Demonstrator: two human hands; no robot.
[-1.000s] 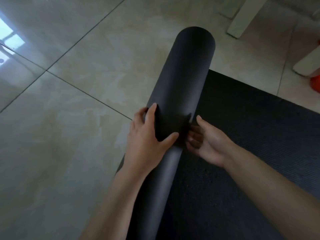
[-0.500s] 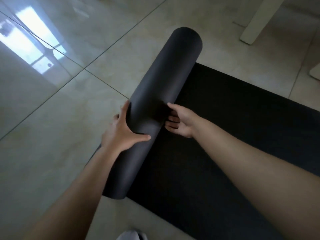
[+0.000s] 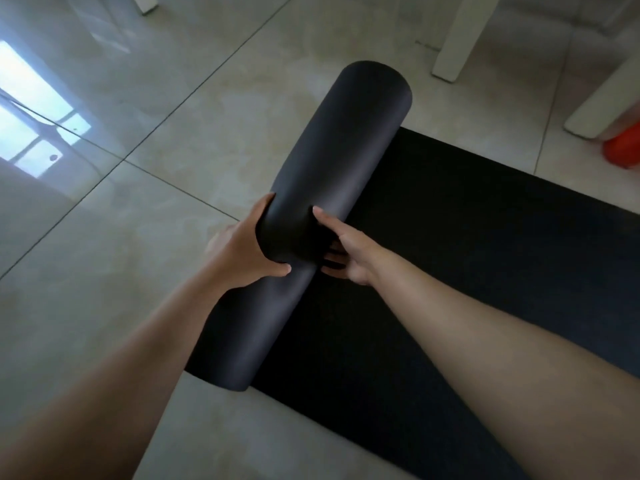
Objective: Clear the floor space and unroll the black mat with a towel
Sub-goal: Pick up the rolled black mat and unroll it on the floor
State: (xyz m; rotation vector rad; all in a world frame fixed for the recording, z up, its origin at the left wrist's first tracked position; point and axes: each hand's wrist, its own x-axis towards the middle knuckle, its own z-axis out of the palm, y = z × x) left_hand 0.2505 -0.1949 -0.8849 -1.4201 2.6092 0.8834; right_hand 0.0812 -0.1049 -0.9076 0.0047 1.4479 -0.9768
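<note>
The black mat's rolled part (image 3: 332,168) lies on the tiled floor, running from near bottom centre up toward the top centre. Its unrolled part (image 3: 467,244) spreads flat to the right of the roll. My left hand (image 3: 247,251) cups the roll's left side at mid-length, thumb across the top. My right hand (image 3: 341,249) rests against the roll's right side, thumb on top and fingers tucked where the roll meets the flat mat. No towel is in view.
Glossy beige floor tiles (image 3: 121,237) stretch to the left of the roll, with a window reflection at far left. White furniture legs (image 3: 453,39) stand at the top right, and an orange object (image 3: 623,150) sits by the right edge.
The roll has travelled left across the floor with both hands on it, and more flat mat lies exposed on the right. The near end of the roll is now visible.
</note>
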